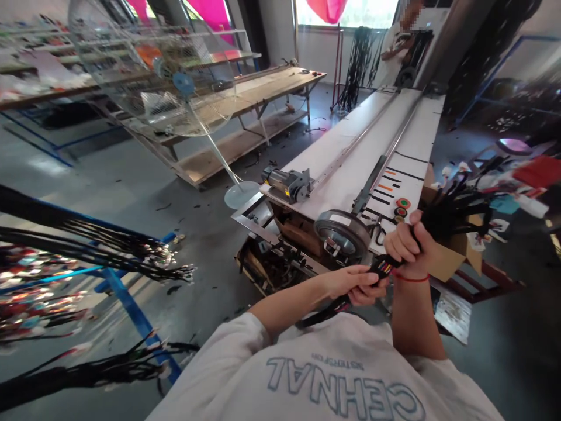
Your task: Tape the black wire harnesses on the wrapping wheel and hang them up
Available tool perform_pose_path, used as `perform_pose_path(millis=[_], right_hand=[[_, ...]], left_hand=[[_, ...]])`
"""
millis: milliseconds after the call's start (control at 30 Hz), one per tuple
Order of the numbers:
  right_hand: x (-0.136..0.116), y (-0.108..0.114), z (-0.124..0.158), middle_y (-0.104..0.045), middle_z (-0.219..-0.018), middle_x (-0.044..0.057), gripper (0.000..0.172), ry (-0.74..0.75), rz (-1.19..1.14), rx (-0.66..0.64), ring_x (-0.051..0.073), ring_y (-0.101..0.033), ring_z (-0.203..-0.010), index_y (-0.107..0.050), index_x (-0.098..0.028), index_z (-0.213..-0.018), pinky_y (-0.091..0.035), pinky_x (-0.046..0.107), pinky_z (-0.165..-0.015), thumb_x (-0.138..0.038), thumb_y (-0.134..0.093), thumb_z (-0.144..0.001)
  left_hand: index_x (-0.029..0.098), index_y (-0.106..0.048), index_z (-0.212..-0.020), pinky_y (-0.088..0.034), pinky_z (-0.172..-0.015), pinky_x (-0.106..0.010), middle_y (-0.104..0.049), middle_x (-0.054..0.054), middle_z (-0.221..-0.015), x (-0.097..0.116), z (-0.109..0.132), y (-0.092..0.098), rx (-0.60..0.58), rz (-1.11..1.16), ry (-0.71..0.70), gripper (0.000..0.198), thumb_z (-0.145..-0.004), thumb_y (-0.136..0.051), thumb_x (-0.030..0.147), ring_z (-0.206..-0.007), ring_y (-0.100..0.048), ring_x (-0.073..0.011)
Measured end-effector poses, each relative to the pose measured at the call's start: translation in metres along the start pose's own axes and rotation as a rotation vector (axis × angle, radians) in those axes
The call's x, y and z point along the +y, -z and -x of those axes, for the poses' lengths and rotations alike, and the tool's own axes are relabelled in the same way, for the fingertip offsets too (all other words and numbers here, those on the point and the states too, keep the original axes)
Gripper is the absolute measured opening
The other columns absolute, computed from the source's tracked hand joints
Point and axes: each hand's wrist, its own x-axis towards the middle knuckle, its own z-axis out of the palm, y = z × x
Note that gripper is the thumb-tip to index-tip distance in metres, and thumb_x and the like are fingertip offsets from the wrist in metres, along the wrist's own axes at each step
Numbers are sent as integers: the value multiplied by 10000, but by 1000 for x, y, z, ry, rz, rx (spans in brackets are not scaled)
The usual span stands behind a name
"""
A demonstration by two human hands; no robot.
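Note:
A bundle of black-sleeved wires (pixel 453 210) is gripped in my right hand (pixel 409 245), fingers wrapped round it. Its far end fans out to the right, with pale connectors at the tips. Lower on the same bundle, my left hand (pixel 362 285) is closed round a stretch where yellow and red wires show between the black. The bundle's tail runs down to the left, past my shirt. Just beyond my hands, a round dark wheel-like part (pixel 343 233) sits at the near end of the long white workbench (pixel 372 126).
A motor (pixel 284 182) stands on the bench's left corner; tape rolls (pixel 402 203) lie near its right edge. A cardboard box (pixel 447 260) is at right. A standing fan (pixel 182 82), wooden table (pixel 263 88) and blue rack (pixel 131 310) with wires are leftward. Another person (pixel 397 49) stands at the far end.

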Motion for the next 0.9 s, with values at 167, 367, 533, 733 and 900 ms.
perform_pose_path(millis=[167,367,533,733,900], right_hand=[[17,13,-5,-321,-465,-146,353,106,38,295,37,-226,-319,-529,-234,-855,-267,185,-351,-409,-792,-697],[26,10,0,-340,-489,-129,329,280,79,474,39,-286,-351,-513,-224,-826,-289,185,-382,-429,-756,-741],[26,-7,16,-345,-500,-119,319,327,125,491,52,-292,-365,-496,-242,-816,-299,201,-386,-460,-727,-787],[15,-3,21,-342,-482,-124,319,118,35,234,43,-268,-340,-547,-241,-845,-297,196,-379,-431,-782,-742],[-3,17,12,-340,-469,-131,303,143,2,233,56,-297,-335,-566,-251,-870,-359,203,-400,-417,-784,-740]], left_hand=[[166,-515,-922,-458,-648,-262,-595,-34,-743,8,-5,0,453,-974,-103,147,-917,-541,311,-682,-578,-165],[137,-530,-1192,-522,-855,-371,-686,-161,-1102,-3,-6,-11,616,-1262,-147,300,-982,-447,335,-998,-675,-280],[145,-548,-1160,-507,-890,-361,-678,-149,-1104,-9,-12,-18,815,-1126,-203,307,-1012,-350,327,-1004,-659,-242],[171,-496,-729,-317,-426,-234,-425,32,-503,1,-22,-15,356,-427,-30,595,-991,-173,596,-405,-360,-95],[160,-494,-954,-307,-464,-204,-442,72,-618,-15,-10,-12,163,-199,-58,554,-847,-508,703,-454,-357,-60]])
